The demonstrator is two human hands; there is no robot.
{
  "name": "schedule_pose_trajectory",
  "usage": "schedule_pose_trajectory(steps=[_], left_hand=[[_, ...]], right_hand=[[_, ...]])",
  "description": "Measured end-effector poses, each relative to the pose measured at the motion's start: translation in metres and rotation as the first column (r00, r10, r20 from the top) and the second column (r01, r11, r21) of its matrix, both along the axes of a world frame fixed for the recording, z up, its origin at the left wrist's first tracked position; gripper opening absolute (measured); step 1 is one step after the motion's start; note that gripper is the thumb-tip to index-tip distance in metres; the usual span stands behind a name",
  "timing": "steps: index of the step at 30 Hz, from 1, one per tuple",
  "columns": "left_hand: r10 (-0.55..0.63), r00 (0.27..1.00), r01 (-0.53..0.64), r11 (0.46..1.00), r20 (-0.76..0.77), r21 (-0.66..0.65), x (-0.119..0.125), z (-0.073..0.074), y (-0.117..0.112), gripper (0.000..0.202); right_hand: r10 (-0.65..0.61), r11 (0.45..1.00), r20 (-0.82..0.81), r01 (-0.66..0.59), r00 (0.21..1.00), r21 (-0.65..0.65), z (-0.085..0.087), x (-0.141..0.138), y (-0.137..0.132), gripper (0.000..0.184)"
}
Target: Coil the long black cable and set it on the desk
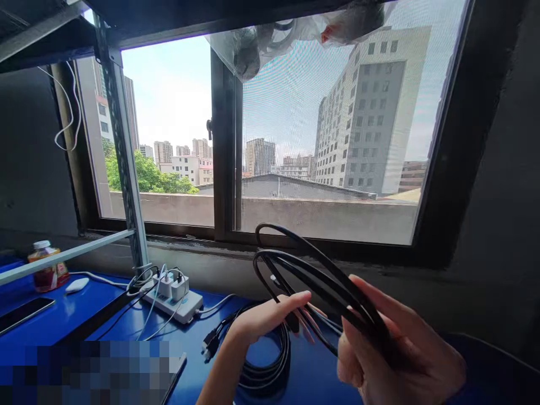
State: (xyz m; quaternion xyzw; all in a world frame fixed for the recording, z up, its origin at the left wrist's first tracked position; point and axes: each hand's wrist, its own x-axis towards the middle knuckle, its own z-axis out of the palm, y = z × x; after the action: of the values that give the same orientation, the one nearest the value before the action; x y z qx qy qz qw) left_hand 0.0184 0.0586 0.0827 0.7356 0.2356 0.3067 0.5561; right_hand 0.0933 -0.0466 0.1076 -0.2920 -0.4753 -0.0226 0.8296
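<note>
A bundle of black cable loops (304, 264) rises in front of the window sill. My right hand (396, 354) is closed round the loops at the lower right, thumb and fingers gripping them. Reaching in from below, my left hand (270, 318) pinches the same cable near the loops' base with its fingers together. More of the black cable lies coiled (270, 371) on the blue table (126, 326) under my left wrist, with black plug ends (211, 343) beside it.
A white power strip (172, 301) with white chargers and cords sits at the back of the table. A bottle of red drink (47, 267), a small white object (77, 285) and a dark phone (23, 315) lie at left. A metal shelf post (126, 169) stands by the window.
</note>
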Motion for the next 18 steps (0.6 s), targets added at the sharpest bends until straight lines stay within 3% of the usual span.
schedule_pose_trajectory(steps=[3,5,9,13,16,18], left_hand=[[-0.039,0.983,0.054,0.995,0.177,-0.083,0.002,0.000,0.006,0.036],[0.069,0.935,-0.006,0.984,0.347,-0.181,0.007,-0.003,0.011,0.040],[0.288,0.838,-0.160,0.942,0.463,-0.295,0.013,-0.007,0.019,0.044],[0.341,0.861,-0.308,0.940,0.376,-0.148,0.002,-0.001,0.023,0.043],[0.374,0.877,-0.401,0.915,0.301,0.034,-0.010,0.004,0.025,0.045],[0.382,0.886,-0.416,0.905,0.262,0.088,-0.015,0.007,0.025,0.044]], right_hand=[[0.175,0.983,-0.083,-0.169,0.981,0.076,-0.001,0.017,0.023,0.020],[0.227,0.974,-0.174,-0.224,0.958,0.035,-0.001,0.027,0.039,0.024],[0.113,0.964,-0.243,-0.165,0.963,-0.206,-0.004,0.038,0.055,0.045],[-0.045,0.930,-0.158,-0.016,0.986,-0.367,-0.006,0.045,0.052,0.059],[-0.151,0.908,-0.039,0.123,0.988,-0.400,-0.005,0.050,0.045,0.068],[-0.206,0.891,0.096,0.227,0.974,-0.392,-0.005,0.052,0.041,0.062]])
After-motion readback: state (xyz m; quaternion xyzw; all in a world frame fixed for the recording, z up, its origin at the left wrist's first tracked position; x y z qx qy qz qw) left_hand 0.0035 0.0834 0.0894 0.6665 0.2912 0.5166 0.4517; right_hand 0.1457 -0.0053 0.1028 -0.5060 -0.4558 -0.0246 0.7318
